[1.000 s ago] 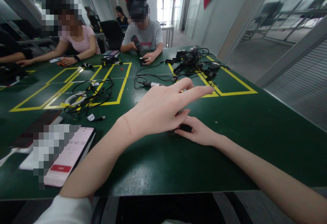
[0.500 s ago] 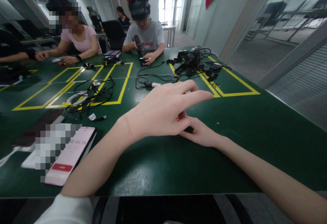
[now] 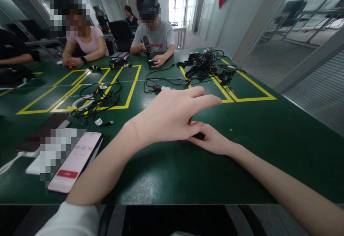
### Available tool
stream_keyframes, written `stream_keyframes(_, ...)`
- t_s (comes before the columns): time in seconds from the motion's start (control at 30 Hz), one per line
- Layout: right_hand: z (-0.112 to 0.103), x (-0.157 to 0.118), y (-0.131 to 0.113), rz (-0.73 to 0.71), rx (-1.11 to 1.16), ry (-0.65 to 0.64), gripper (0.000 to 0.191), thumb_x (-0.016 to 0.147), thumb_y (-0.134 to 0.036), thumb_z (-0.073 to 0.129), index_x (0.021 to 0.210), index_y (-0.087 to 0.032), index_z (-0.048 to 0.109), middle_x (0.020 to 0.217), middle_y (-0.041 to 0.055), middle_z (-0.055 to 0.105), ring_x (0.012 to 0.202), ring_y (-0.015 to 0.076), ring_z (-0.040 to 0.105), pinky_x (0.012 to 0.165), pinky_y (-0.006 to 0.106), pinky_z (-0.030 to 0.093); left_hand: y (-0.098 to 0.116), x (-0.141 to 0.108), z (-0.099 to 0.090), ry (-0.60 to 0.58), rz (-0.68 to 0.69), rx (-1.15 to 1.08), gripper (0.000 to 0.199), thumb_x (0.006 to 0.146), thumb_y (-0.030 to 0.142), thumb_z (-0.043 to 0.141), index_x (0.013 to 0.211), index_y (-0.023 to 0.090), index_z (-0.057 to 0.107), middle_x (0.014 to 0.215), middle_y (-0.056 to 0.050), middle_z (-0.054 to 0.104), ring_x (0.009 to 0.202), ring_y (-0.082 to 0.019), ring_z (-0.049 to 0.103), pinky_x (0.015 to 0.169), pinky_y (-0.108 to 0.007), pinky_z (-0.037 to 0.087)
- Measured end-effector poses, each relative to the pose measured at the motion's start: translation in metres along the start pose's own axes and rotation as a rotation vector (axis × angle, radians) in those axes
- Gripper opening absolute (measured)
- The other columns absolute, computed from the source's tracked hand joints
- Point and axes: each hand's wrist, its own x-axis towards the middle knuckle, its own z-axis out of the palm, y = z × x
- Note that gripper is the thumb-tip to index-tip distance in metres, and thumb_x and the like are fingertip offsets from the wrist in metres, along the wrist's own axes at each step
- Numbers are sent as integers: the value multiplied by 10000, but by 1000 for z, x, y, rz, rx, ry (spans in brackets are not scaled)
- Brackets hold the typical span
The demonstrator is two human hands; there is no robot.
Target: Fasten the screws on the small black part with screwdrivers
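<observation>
My left hand (image 3: 172, 116) arches over the middle of the green table (image 3: 242, 175), its back toward me and some fingers stretched to the right. Behind and below it, my right hand (image 3: 213, 139) has its fingers closed round a small black object (image 3: 199, 135), mostly hidden between the hands. A bit of red (image 3: 189, 122) shows under my left hand; whether it belongs to the same object I cannot make out. The left fingertips are partly hidden, and what they touch is unclear. Just beyond the hands lies a black-and-silver cable piece (image 3: 158, 88).
Phones, one a lit phone (image 3: 77, 157), lie at the left by my left forearm. Tangled cables (image 3: 99, 99) rest on yellow tape outlines; a bigger cable pile (image 3: 204, 65) is at the back right. Across the table, a person in grey (image 3: 154, 38) holds a black tool; others sit left.
My hands hold nearly the same pose, with slightly more of the black object showing. The view has shifted a little. Across the table, the person in pink has drawn their hands together.
</observation>
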Motion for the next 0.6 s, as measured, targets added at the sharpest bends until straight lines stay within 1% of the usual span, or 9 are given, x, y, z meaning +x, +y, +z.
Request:
stream_keyframes(0.1, 0, 0, 1, -11, 2, 1, 157, 989, -318, 638, 1070, -213, 721, 980, 82, 755, 881, 255, 721, 799, 389, 596, -1, -1, 0, 10, 34, -23, 472, 898, 140, 539, 1354, 228, 623, 1229, -76, 680, 1072, -204, 677, 842, -284, 539)
stream_keyframes(0.27, 1, 0, 1, -9, -6, -3, 145, 984, -306, 657, 1068, -207, 721, 988, 86, 763, 880, 250, 724, 806, 394, 603, -2, -1, 0, 20, -6, -10, 484, 908, 157, 539, 1381, 246, 597, 1284, -72, 655, 1033, -193, 683, 822, -292, 555)
stream_keyframes(0.4, 1, 0, 1, -10, 2, -10, 153, 991, -303, 651, 1087, -210, 725, 1018, 92, 763, 918, 253, 728, 827, 399, 609, -2, -2, 0, 3, 21, -36, 507, 884, 128, 528, 1370, 245, 610, 1322, -82, 638, 1072, -191, 675, 825, -281, 550)
stream_keyframes(0.53, 0, -1, 2, -3, -12, -12, 164, 979, -301, 666, 1103, -211, 724, 994, 85, 764, 889, 246, 728, 820, 397, 609, -2, -2, 0, 11, -10, -24, 525, 914, 130, 513, 1418, 265, 575, 1254, -66, 671, 1007, -180, 685, 800, -270, 535)
stream_keyframes(0.6, 0, -1, 2, -4, -12, -9, 162, 983, -304, 661, 1101, -213, 722, 1008, 87, 765, 892, 246, 730, 815, 393, 609, -2, -2, 0, 12, -13, -22, 516, 910, 141, 530, 1411, 253, 581, 1238, -67, 675, 1024, -189, 683, 811, -275, 536)
